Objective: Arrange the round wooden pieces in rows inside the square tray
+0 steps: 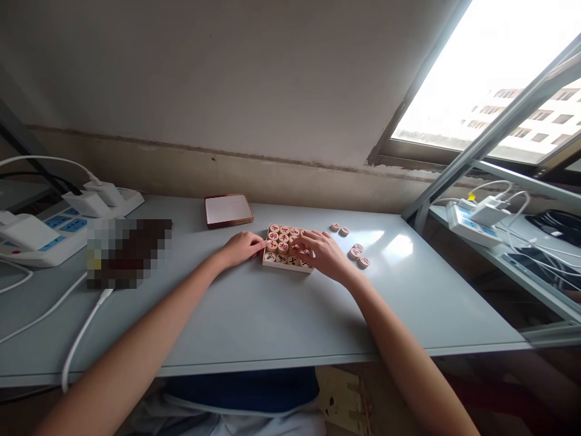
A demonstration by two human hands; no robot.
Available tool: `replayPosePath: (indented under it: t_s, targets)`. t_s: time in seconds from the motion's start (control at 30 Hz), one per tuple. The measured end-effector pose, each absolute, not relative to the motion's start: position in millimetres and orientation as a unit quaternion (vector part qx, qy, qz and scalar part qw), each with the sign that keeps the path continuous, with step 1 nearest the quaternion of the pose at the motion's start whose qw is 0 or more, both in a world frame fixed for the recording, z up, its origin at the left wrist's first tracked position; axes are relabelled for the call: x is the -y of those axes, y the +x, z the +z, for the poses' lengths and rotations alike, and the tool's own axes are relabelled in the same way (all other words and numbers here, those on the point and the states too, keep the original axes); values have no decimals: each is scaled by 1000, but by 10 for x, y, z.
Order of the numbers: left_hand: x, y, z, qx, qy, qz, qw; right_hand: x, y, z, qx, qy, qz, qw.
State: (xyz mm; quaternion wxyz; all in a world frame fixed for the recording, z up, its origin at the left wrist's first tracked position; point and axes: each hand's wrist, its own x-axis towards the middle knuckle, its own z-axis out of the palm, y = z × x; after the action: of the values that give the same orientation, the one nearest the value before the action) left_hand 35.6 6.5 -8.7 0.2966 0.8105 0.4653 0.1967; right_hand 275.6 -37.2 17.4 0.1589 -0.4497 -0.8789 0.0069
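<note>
A shallow white box [287,267] sits near the middle of the grey table, filled with rows of round wooden pieces [281,259] bearing red or black characters. My left hand [241,248] rests at the box's left side, its fingers drawn together and their tips touching the edge. Over the right part of the box is my right hand [321,252], palm down, fingers bent and apart on the pieces; whether it grips one is hidden. Right of the box lie several loose pieces [355,251], two of them [339,229] farther back.
An open box lid [229,210] lies behind my left hand. Power strips [49,233] with white plugs and cables, and a blurred-out dark object [131,254], occupy the left. Another power strip [476,224] is on a shelf at right, beside a metal frame [454,169].
</note>
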Motion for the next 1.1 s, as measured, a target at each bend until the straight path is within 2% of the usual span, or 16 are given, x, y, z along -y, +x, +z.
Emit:
replayPosePath:
  t_s: [0.17, 0.3, 0.33, 0.4, 0.5, 0.63, 0.83, 0.93, 1.1]
  targets:
    - [-65, 358, -89, -466, 814, 196, 287, 325, 2913, 247, 856, -486, -15, 175]
    - [-72, 358, -99, -463, 817, 195, 284, 282, 3374, 325, 744, -639, -90, 172]
    - [-75, 358, -103, -463, 817, 194, 283, 285, 3510, 332, 717, -676, -79, 150]
    - [-82, 360, -113, -464, 818, 191, 280, 305, 3757, 330, 701, -707, 20, 87]
    - [-91, 362, -124, -464, 819, 190, 279, 334, 3979, 306, 699, -692, 171, 61]
    - [-88, 364, -118, -466, 819, 192, 274, 325, 3946, 316, 679, -692, 227, 87]
    - [-70, 365, -99, -468, 821, 186, 270, 269, 3498, 332, 788, -558, 187, 184]
    - [-76, 361, -111, -468, 820, 187, 272, 260, 3290, 272, 832, -495, 168, 185]
    - [-78, 364, -116, -467, 819, 188, 275, 255, 3187, 197, 846, -471, 145, 205]
